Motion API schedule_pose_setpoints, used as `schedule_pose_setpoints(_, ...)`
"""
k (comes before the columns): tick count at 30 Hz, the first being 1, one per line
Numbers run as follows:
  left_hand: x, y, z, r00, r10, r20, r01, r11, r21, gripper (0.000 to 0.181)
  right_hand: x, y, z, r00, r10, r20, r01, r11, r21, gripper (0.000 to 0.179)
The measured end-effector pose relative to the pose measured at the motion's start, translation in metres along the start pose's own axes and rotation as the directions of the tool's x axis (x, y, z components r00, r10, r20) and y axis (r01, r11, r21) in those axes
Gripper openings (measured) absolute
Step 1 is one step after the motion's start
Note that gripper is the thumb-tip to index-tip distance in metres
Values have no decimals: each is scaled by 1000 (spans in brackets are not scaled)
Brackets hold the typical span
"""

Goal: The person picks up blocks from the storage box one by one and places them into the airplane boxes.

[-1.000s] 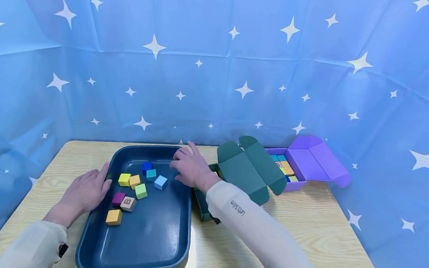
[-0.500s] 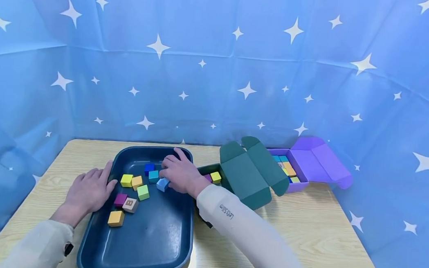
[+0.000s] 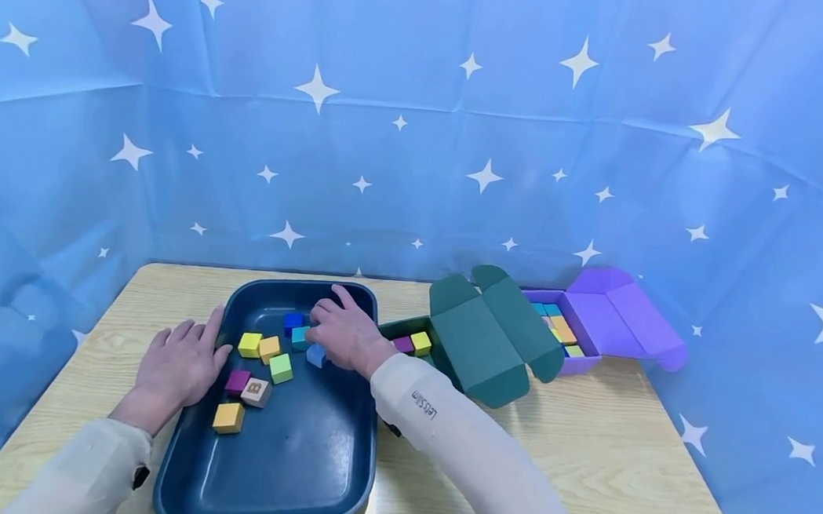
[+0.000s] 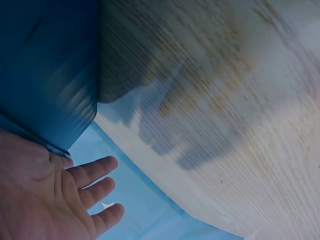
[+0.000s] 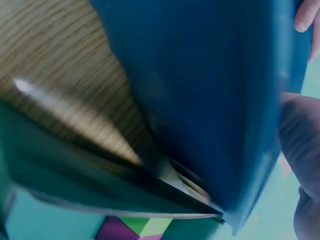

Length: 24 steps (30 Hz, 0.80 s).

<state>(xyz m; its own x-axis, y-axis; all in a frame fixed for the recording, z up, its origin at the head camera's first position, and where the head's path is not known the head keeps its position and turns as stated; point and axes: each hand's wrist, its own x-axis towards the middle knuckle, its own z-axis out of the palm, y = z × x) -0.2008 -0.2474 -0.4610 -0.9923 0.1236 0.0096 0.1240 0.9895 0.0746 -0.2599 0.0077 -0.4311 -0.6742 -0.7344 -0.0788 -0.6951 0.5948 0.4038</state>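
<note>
A dark blue tray [image 3: 278, 469] holds several small wooden cubes. My left hand [image 3: 177, 368] rests along the tray's left rim; its fingers look loosely spread against the outside in the left wrist view. My right hand [image 3: 348, 336] reaches over the right rim with curled fingers on a light blue cube [image 3: 317, 356], which they partly cover. Close by are a teal cube [image 3: 299, 339] and a dark blue cube [image 3: 294, 324]. Nearer the left side lie yellow [image 3: 250, 345], orange [image 3: 269, 349], green [image 3: 280, 368] and purple [image 3: 237, 382] cubes, a letter B cube [image 3: 256, 392] and another orange cube [image 3: 229, 418].
Against the tray's right side stands an open green box [image 3: 407, 323] with purple and yellow cubes inside; its lid [image 3: 484, 340] folds out rightward. Behind it, an open purple box [image 3: 582, 366] holds several cubes. A starry blue curtain [image 3: 419, 132] surrounds the wooden table [image 3: 583, 456].
My right hand has moved left from over the tray's right rim down to the light blue cube. The cubes in the green box have come into sight. My left hand has stayed at the rim.
</note>
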Motion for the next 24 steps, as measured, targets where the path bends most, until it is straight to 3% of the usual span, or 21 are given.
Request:
schedule_pose_setpoints(13,0,4,-3,1000,4,2,-4,1000,10,71,4,-1,10,1000,24,8,-24,1000,19,34)
schedule_pose_setpoints(24,-4,-1,3,1000,7,7,-7,1000,10,71,3,-1,5,999,35,-13,-35,999,-4,36)
